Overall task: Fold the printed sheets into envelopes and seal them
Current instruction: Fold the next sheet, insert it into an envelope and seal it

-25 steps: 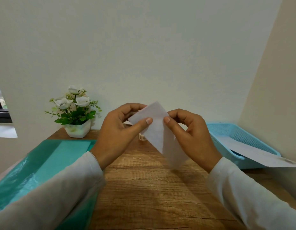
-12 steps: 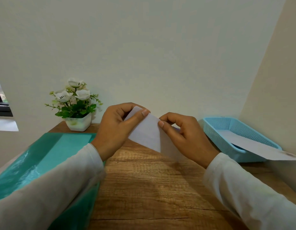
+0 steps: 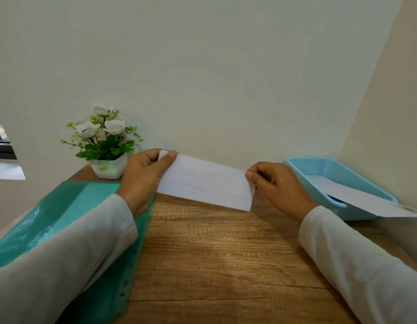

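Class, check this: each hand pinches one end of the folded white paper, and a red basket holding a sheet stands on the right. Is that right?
No: the head view shows the basket is light blue, not red. The left hand and right hand do pinch the ends of the paper.

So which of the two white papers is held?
The folded white paper strip, pinched at its ends by the left hand and right hand. The other white sheet lies in the light blue plastic basket, overhanging its rim.

A home desk or small office nook, wooden desk (image 3: 214, 253) in a plain wall corner, potted flowers (image 3: 104, 141) (likely artificial) at its far-left corner, paper tray (image 3: 319, 167) at right edge, teal folder (image 3: 69, 206) at left.
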Demonstrator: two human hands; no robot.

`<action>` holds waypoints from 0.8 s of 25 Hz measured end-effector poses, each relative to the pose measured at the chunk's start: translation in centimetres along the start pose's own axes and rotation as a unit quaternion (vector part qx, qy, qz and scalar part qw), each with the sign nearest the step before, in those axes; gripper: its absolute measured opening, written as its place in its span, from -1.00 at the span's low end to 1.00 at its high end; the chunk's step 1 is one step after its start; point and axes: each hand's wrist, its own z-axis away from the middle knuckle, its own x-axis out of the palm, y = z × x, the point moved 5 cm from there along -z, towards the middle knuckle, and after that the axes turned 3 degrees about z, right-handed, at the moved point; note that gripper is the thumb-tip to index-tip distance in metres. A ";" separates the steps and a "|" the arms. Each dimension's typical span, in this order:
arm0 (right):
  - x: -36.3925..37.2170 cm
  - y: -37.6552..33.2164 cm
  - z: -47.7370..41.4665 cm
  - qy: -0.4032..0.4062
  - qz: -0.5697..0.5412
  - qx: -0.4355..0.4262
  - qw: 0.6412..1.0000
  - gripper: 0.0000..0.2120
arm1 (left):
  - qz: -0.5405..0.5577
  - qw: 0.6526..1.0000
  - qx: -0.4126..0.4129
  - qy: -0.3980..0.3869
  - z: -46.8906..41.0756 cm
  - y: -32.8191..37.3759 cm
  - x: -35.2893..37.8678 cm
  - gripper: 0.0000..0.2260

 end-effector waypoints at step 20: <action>2.0 2.4 1.8 -0.001 0.263 0.071 0.962 -0.94 | -0.557 0.807 0.130 -0.145 1.9 -3.2 1.4 -0.89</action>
